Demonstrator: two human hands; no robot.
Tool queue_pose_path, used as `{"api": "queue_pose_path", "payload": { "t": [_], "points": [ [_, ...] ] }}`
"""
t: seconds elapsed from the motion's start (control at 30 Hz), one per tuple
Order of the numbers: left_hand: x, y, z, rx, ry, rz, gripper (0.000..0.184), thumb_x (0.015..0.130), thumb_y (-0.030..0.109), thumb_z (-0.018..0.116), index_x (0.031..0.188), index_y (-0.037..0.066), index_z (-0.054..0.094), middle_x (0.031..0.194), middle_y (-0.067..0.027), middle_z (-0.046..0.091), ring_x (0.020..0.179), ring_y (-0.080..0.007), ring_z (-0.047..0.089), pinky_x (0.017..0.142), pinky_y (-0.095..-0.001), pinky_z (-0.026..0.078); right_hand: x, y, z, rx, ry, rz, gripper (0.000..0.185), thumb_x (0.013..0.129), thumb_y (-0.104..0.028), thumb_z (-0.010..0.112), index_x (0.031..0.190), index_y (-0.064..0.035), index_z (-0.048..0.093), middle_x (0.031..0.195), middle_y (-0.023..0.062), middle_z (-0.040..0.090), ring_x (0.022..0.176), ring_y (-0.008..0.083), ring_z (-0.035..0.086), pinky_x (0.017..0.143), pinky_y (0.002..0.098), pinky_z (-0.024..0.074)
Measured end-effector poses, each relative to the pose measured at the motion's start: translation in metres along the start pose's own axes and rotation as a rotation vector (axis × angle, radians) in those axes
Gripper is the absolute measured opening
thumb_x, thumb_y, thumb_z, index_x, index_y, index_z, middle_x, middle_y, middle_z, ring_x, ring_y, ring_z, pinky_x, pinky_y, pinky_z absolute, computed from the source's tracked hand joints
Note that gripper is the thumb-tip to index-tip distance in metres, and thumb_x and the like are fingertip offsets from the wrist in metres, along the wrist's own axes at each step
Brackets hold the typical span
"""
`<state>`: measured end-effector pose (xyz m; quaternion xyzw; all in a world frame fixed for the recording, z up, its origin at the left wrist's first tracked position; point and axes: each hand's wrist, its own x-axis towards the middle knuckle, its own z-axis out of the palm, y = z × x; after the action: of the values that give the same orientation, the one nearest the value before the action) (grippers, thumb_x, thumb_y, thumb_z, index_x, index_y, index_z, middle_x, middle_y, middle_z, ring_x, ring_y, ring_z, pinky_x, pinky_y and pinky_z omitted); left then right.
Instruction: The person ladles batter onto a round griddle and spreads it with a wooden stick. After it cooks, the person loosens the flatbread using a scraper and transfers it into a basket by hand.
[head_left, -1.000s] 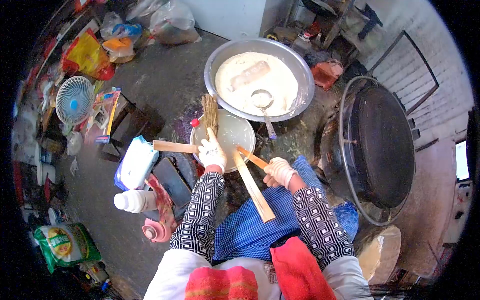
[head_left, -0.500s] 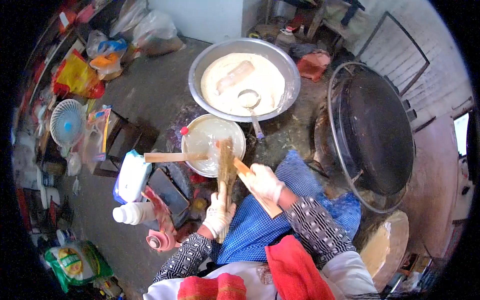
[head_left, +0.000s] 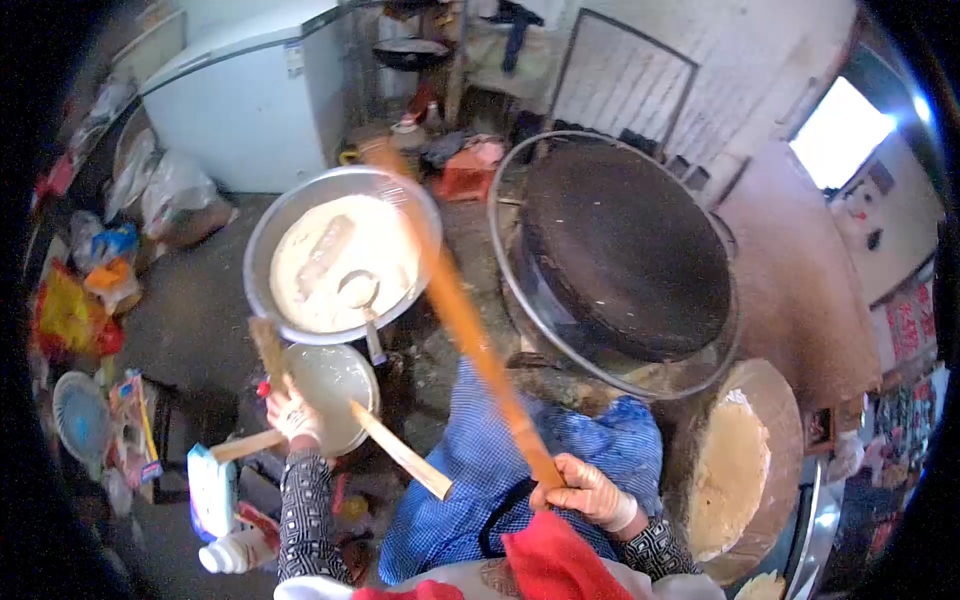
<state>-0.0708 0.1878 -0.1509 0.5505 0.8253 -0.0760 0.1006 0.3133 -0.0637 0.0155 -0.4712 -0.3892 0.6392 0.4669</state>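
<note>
Right hand clamps its fingers around a long wooden stick; left hand, finger grip unclear, meets a straw brush at the bucket's left.

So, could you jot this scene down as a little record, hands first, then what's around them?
Left hand: at the brush by the white bucket; whether its grip is closed is unclear
Right hand: gripping the near end of a long wooden stick, blurred
In the bucket: one end of a wooden strip
Metal basin: pale mixture, with a ladle
Right of basin: big round dark griddle
</note>
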Motion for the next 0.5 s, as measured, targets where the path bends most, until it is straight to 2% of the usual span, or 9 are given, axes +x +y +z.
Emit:
{"api": "queue_pose_path", "payload": {
  "t": [0.07,0.13,0.17,0.2,0.27,0.33,0.37,0.43,0.5],
  "points": [
    [-0.005,0.005,-0.010,0.069,0.057,0.057,0.079,0.087,0.035,0.058,0.151,0.009,0.020,0.154,-0.0240,0.019,0.144,-0.0397,0.012,0.114,-0.0591,0.005,0.004,-0.013,-0.006,-0.017,0.152,0.192,0.018,0.091,-0.015,0.056,0.105,-0.0034,0.052,0.065,0.0043,0.058,0.050,0.0121,0.052,0.044,0.0240,0.0388],
    [-0.015,0.031,-0.036,-0.125,0.329,0.125,0.069,0.089,0.040,0.055,0.145,0.006,0.034,0.149,-0.0254,0.028,0.140,-0.0414,0.021,0.115,-0.0542,0.014,0.008,-0.017,-0.018,-0.067,0.358,0.271,0.014,0.091,-0.017,0.057,0.092,-0.0034,0.054,0.060,0.0035,0.056,0.047,0.0113,0.051,0.043,0.0238,0.0391],
    [-0.011,0.047,-0.048,-0.276,0.262,0.160,0.066,0.090,0.040,0.056,0.143,0.005,0.037,0.145,-0.0260,0.035,0.135,-0.0403,0.032,0.113,-0.0496,0.022,0.007,-0.017,-0.022,-0.095,0.426,0.256,0.016,0.091,-0.018,0.057,0.088,-0.0032,0.052,0.058,0.0034,0.054,0.046,0.0109,0.050,0.043,0.0234,0.0384],
    [0.012,0.059,-0.021,-0.548,0.179,0.217,0.064,0.091,0.040,0.057,0.141,0.005,0.038,0.143,-0.0246,0.038,0.131,-0.0368,0.038,0.108,-0.0471,0.032,0.002,-0.007,-0.032,-0.055,0.451,0.220,0.015,0.090,-0.016,0.059,0.092,-0.0024,0.054,0.064,0.0039,0.056,0.051,0.0124,0.053,0.047,0.0256,0.0424],
    [-0.017,0.111,-0.056,-1.487,-0.400,0.142,0.062,0.092,0.039,0.059,0.139,0.003,0.040,0.140,-0.0209,0.042,0.118,-0.0349,0.049,0.097,-0.0517,0.044,-0.013,0.010,-0.047,-0.031,0.506,0.141,0.016,0.088,-0.013,0.061,0.097,-0.0011,0.055,0.070,0.0047,0.059,0.058,0.0147,0.057,0.052,0.0283,0.0469],
    [0.001,0.142,-0.039,-1.866,-0.909,-0.033,0.039,0.091,0.019,0.063,0.118,-0.003,0.048,0.105,-0.0195,0.055,0.090,-0.0325,0.061,0.079,-0.0544,0.055,-0.024,0.021,-0.055,-0.049,0.572,0.041,0.016,0.088,-0.012,0.061,0.097,-0.0003,0.055,0.071,0.0053,0.060,0.061,0.0160,0.059,0.055,0.0292,0.0478],
    [0.002,0.162,-0.038,-1.997,-0.859,-0.197,0.021,0.089,0.010,0.062,0.100,-0.002,0.050,0.081,-0.0124,0.054,0.066,-0.0258,0.060,0.061,-0.0410,0.057,-0.031,0.022,-0.056,-0.082,0.655,0.026,0.018,0.088,-0.016,0.062,0.092,-0.0014,0.053,0.067,0.0042,0.057,0.057,0.0145,0.056,0.051,0.0279,0.0449],
    [0.063,0.173,0.032,-2.138,-1.132,-0.271,0.015,0.091,0.010,0.060,0.087,0.000,0.050,0.065,-0.0067,0.052,0.050,-0.0184,0.052,0.044,-0.0327,0.049,-0.052,0.017,-0.061,-0.150,0.825,-0.002,0.024,0.087,-0.023,0.064,0.084,-0.0036,0.050,0.060,0.0021,0.049,0.049,0.0116,0.049,0.044,0.0254,0.0391],
    [0.036,0.171,0.023,-1.734,-0.783,0.129,0.030,0.098,0.026,0.051,0.075,0.006,0.048,0.054,-0.0023,0.045,0.040,-0.0138,0.041,0.034,-0.0278,0.033,-0.103,0.061,-0.105,-0.305,0.967,0.037,0.026,0.088,-0.028,0.064,0.085,-0.0064,0.050,0.056,-0.0003,0.046,0.043,0.0107,0.044,0.039,0.0257,0.0358]
  ]
}}
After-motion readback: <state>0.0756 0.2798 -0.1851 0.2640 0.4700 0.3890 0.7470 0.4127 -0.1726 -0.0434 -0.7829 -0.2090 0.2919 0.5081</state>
